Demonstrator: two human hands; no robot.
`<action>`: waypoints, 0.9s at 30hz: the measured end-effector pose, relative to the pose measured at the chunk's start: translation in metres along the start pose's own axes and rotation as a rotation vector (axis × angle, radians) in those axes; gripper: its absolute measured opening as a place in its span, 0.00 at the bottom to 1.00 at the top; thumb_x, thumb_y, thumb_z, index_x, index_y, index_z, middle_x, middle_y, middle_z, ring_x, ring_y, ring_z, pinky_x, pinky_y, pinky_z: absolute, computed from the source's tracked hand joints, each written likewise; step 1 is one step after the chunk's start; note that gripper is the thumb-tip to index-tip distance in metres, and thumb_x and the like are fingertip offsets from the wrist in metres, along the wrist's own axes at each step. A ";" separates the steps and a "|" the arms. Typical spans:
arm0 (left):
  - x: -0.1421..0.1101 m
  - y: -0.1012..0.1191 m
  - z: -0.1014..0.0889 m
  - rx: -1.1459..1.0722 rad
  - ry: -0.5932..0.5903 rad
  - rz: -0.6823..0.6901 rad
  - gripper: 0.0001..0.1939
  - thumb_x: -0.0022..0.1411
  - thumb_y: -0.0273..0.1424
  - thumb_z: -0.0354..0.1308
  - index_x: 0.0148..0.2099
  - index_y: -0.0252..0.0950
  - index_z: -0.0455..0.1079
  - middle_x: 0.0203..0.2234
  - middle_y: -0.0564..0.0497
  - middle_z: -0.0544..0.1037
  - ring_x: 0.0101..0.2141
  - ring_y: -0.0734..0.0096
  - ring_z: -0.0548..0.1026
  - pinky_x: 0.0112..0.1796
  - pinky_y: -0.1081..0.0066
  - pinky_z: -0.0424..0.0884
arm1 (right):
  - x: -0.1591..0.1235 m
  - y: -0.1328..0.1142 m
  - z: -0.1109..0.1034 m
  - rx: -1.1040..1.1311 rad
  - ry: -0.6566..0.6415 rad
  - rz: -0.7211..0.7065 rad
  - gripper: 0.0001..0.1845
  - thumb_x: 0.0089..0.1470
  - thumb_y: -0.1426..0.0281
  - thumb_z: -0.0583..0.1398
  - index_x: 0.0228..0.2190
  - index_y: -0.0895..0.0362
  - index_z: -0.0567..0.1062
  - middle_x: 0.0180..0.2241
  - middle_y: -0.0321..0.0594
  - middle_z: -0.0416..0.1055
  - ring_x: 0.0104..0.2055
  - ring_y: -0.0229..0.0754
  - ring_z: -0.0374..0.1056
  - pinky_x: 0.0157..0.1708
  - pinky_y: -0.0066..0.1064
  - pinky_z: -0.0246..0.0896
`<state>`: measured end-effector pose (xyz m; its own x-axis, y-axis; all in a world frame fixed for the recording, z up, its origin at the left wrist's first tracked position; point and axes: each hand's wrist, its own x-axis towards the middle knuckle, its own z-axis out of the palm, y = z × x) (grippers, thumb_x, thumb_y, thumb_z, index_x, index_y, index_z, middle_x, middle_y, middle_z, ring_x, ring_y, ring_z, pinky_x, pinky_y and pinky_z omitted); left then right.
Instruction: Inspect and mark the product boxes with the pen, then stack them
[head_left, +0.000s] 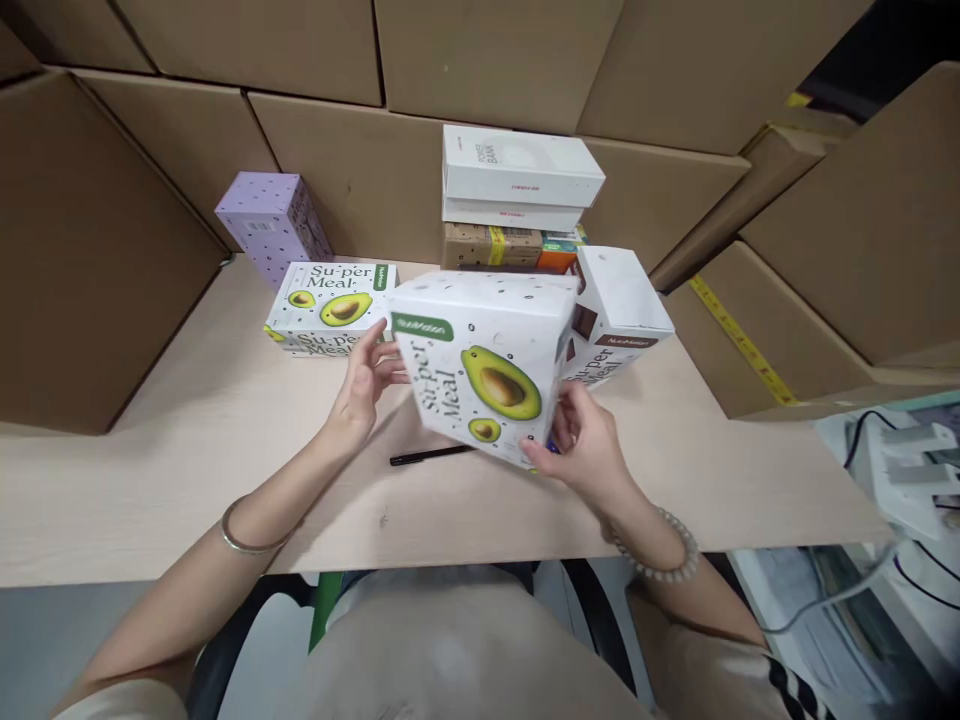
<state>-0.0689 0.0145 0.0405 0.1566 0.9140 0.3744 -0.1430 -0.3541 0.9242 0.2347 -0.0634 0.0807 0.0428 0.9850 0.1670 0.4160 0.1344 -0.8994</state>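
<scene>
A white Su-per Meal box [487, 385] with avocado pictures is held tilted above the table, its printed front towards me. My right hand [589, 440] grips its lower right corner, thumb on the front. At its left edge is my left hand [361, 385], fingers against the side and partly bent. Something small and blue shows by my right fingers; I cannot make out what it is. Beneath the box a black pen [427, 456] lies on the table, partly covered. Another avocado Su-per Meal box [330, 300] lies behind my left hand.
A white box with brown squares [626, 300] stands right of the held box. Behind are stacked white power bank boxes [517, 170] on a brown box [487, 245] and an orange one [559, 255]. A purple box [262, 220] stands back left. Large cardboard boxes [322, 170] wall the table [225, 480].
</scene>
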 end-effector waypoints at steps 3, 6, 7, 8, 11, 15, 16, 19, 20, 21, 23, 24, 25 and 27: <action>-0.001 -0.004 -0.004 0.066 0.022 -0.061 0.35 0.73 0.62 0.54 0.69 0.46 0.67 0.57 0.42 0.79 0.51 0.56 0.84 0.50 0.55 0.83 | -0.006 0.005 -0.007 -0.027 0.208 -0.087 0.33 0.38 0.52 0.77 0.40 0.50 0.70 0.18 0.22 0.58 0.20 0.36 0.53 0.18 0.30 0.50; -0.002 -0.004 -0.004 0.174 0.009 -0.111 0.30 0.72 0.57 0.60 0.65 0.42 0.70 0.56 0.41 0.79 0.53 0.56 0.83 0.53 0.55 0.81 | -0.010 0.013 -0.019 0.011 0.370 -0.198 0.32 0.43 0.45 0.74 0.39 0.51 0.71 0.22 0.27 0.64 0.22 0.38 0.59 0.21 0.31 0.59; -0.003 -0.004 -0.004 0.197 0.003 -0.123 0.29 0.72 0.56 0.61 0.64 0.42 0.71 0.56 0.41 0.80 0.53 0.56 0.83 0.53 0.54 0.80 | -0.012 0.014 -0.023 0.012 0.419 -0.233 0.32 0.44 0.43 0.74 0.39 0.52 0.72 0.24 0.30 0.67 0.23 0.38 0.62 0.24 0.33 0.63; -0.003 -0.004 -0.003 0.212 -0.001 -0.132 0.29 0.73 0.56 0.61 0.63 0.41 0.71 0.55 0.41 0.80 0.52 0.56 0.83 0.54 0.54 0.80 | -0.013 0.014 -0.028 0.007 0.469 -0.267 0.33 0.44 0.42 0.74 0.39 0.53 0.73 0.26 0.32 0.68 0.24 0.39 0.64 0.26 0.34 0.66; -0.005 -0.006 -0.001 0.234 -0.010 -0.135 0.28 0.73 0.55 0.60 0.63 0.41 0.71 0.55 0.42 0.79 0.52 0.57 0.83 0.55 0.54 0.79 | -0.013 0.005 -0.044 -0.018 0.618 -0.324 0.34 0.44 0.42 0.74 0.40 0.54 0.74 0.31 0.36 0.72 0.27 0.41 0.68 0.32 0.39 0.73; -0.008 -0.006 0.002 0.237 -0.024 -0.141 0.27 0.74 0.54 0.59 0.64 0.41 0.70 0.55 0.42 0.80 0.52 0.57 0.83 0.54 0.54 0.80 | 0.010 -0.014 -0.061 -0.110 0.827 -0.317 0.35 0.43 0.41 0.74 0.40 0.49 0.68 0.33 0.35 0.68 0.29 0.43 0.69 0.28 0.37 0.70; -0.008 -0.005 0.002 0.238 -0.025 -0.145 0.27 0.74 0.54 0.59 0.64 0.41 0.70 0.54 0.41 0.80 0.51 0.57 0.83 0.54 0.54 0.80 | 0.020 -0.017 -0.063 -0.150 0.881 -0.307 0.36 0.41 0.41 0.74 0.39 0.47 0.65 0.34 0.36 0.68 0.30 0.44 0.69 0.27 0.38 0.69; -0.009 -0.003 0.003 0.245 -0.016 -0.135 0.27 0.74 0.54 0.59 0.63 0.40 0.71 0.53 0.41 0.81 0.50 0.57 0.84 0.52 0.55 0.80 | 0.052 -0.018 -0.068 -0.292 0.974 -0.250 0.40 0.39 0.38 0.72 0.38 0.46 0.59 0.36 0.38 0.68 0.28 0.43 0.66 0.27 0.42 0.70; -0.009 -0.002 0.003 0.250 -0.009 -0.124 0.27 0.74 0.54 0.59 0.62 0.40 0.72 0.53 0.41 0.81 0.50 0.57 0.84 0.52 0.56 0.81 | 0.061 -0.016 -0.069 -0.334 0.978 -0.230 0.40 0.38 0.36 0.71 0.38 0.46 0.58 0.36 0.38 0.69 0.29 0.44 0.67 0.29 0.44 0.71; -0.009 -0.002 0.002 0.256 -0.001 -0.113 0.27 0.74 0.54 0.59 0.62 0.39 0.72 0.53 0.41 0.81 0.49 0.58 0.84 0.51 0.56 0.81 | 0.069 -0.014 -0.069 -0.368 0.976 -0.212 0.41 0.38 0.34 0.70 0.37 0.46 0.58 0.36 0.38 0.69 0.30 0.45 0.68 0.31 0.46 0.72; -0.008 0.000 0.002 0.270 0.021 -0.094 0.26 0.74 0.53 0.59 0.61 0.40 0.73 0.53 0.41 0.82 0.48 0.58 0.84 0.48 0.58 0.82 | 0.080 -0.010 -0.069 -0.418 0.964 -0.178 0.42 0.38 0.32 0.68 0.38 0.46 0.57 0.36 0.39 0.70 0.33 0.49 0.71 0.36 0.51 0.74; -0.008 0.000 0.001 0.277 0.031 -0.088 0.25 0.75 0.53 0.59 0.61 0.40 0.74 0.53 0.41 0.82 0.48 0.58 0.85 0.47 0.58 0.82 | 0.083 -0.009 -0.069 -0.434 0.959 -0.158 0.43 0.38 0.31 0.68 0.38 0.46 0.57 0.37 0.41 0.71 0.35 0.51 0.73 0.38 0.53 0.74; -0.008 0.001 0.001 0.282 0.038 -0.084 0.25 0.75 0.52 0.59 0.60 0.40 0.74 0.52 0.41 0.82 0.47 0.58 0.85 0.47 0.58 0.82 | 0.086 -0.010 -0.069 -0.447 0.952 -0.138 0.43 0.38 0.31 0.68 0.38 0.46 0.57 0.38 0.43 0.72 0.38 0.54 0.74 0.40 0.54 0.74; -0.008 0.002 0.000 0.291 0.045 -0.077 0.24 0.75 0.52 0.59 0.60 0.40 0.74 0.52 0.41 0.82 0.47 0.58 0.85 0.47 0.58 0.82 | 0.088 -0.013 -0.067 -0.467 0.933 -0.102 0.44 0.37 0.31 0.68 0.39 0.46 0.57 0.40 0.46 0.72 0.43 0.59 0.75 0.44 0.56 0.74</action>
<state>-0.0703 0.0066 0.0394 0.1121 0.9459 0.3046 0.1542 -0.3194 0.9350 0.2944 0.0141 0.1343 0.5890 0.4706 0.6569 0.7576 -0.0387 -0.6516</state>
